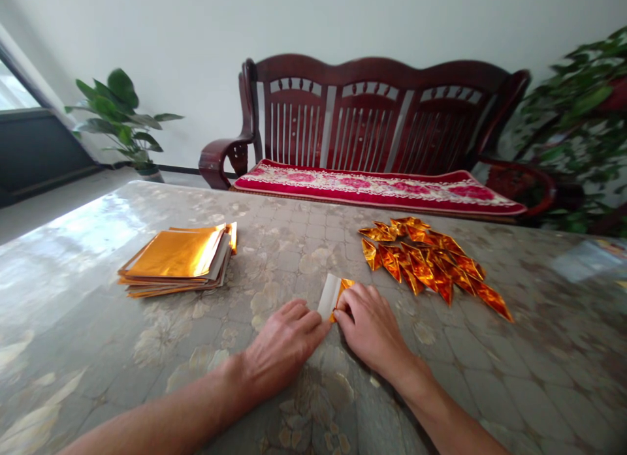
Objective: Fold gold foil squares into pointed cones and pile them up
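Foil paper (pixel 328 298), frame centre | left hand (pixel 292 331): fingers together at lower edge, grip unclear | right hand (pixel 368 319): thumb and forefinger pinching orange side

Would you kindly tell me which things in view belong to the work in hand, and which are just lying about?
In use:
left hand and right hand, both at the small folded paper
stack of gold sheets
pile of folded gold pieces

Apart from it:
wooden bench with its red seat cover
left plant
right plant
clear plastic item, purpose unclear
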`<state>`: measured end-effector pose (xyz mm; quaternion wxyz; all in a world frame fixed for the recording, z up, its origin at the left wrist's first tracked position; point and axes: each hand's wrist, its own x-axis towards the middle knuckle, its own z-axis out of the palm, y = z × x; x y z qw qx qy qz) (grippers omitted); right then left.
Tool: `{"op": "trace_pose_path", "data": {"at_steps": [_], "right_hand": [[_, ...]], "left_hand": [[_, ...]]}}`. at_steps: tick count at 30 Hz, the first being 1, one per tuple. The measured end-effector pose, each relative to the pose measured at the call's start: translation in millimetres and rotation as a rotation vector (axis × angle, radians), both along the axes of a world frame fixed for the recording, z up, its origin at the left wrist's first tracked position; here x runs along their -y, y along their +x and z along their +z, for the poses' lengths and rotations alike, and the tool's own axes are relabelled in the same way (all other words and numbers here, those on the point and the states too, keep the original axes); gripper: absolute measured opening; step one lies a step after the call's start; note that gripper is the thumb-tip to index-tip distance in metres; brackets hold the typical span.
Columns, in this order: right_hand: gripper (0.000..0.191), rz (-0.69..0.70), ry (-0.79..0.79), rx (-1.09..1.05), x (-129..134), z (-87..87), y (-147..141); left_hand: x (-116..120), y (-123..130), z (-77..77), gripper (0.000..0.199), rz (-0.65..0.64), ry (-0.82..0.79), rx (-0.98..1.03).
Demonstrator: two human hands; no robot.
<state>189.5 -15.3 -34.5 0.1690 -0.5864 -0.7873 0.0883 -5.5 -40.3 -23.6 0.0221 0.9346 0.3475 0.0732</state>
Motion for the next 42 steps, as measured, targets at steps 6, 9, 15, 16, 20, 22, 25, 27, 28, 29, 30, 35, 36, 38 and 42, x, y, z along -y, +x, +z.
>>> {"op": "trace_pose_path", "data": {"at_steps": [6,9,15,16,20,22,25,27,28,29,30,35,36,38,42], "right_hand": [[0.013,0.012,-0.014,-0.05,-1.4,0.3,2.5],[0.013,0.047,-0.017,-0.097,-2.8,-2.5,5.8],[0.012,0.139,-0.002,-0.198,-5.5,-6.9,17.3],[0.011,0.169,-0.011,-0.218,-6.5,-6.7,19.9],[0.009,0.275,-0.055,-0.276,-12.2,-5.6,29.2],[0.009,0.292,-0.059,-0.276,-15.3,-6.2,32.0],[0.009,0.306,-0.034,-0.248,-18.1,-7.4,33.9],[0.009,0.336,-0.007,-0.224,-18.5,-7.5,34.5],[0.009,0.355,0.004,-0.215,-18.3,-7.3,34.8],[0.01,0.372,0.013,-0.207,-18.0,-6.9,35.0],[0.011,0.385,0.02,-0.201,-17.6,-6.2,35.1],[0.014,0.392,0.023,-0.16,-16.0,-2.5,34.1],[0.014,0.383,0.019,-0.153,-16.0,-2.0,33.4],[0.014,0.361,0.012,-0.14,-16.1,-1.5,31.6],[0.012,0.277,-0.008,-0.127,-17.1,-2.6,26.3]], "left_hand": [[0.4,2.5,-0.8,0.008,0.006,-0.005,-0.005],[-1.8,2.9,-0.2,0.004,-0.005,0.006,0.0],[-2.1,3.0,0.7,0.009,-0.015,0.01,0.012],[-1.8,2.8,0.6,0.009,-0.017,0.009,0.01],[-1.0,2.5,-0.9,0.008,-0.027,0.015,0.002],[-0.9,2.8,-2.1,0.008,-0.034,0.016,0.002],[-0.6,3.2,-3.9,0.011,-0.046,0.014,0.013],[-0.2,3.0,-4.4,0.014,-0.057,0.011,0.028],[0.0,2.8,-4.4,0.015,-0.063,0.01,0.036],[0.3,2.5,-4.2,0.016,-0.067,0.009,0.042],[0.6,2.3,-3.9,0.016,-0.069,0.008,0.047],[1.1,2.0,-2.9,0.01,-0.072,0.019,0.023],[1.1,2.2,-3.0,0.009,-0.072,0.024,0.013],[1.1,2.4,-3.4,0.008,-0.077,0.036,0.003],[1.8,2.8,-2.7,0.009,-0.08,0.039,-0.015]]}}
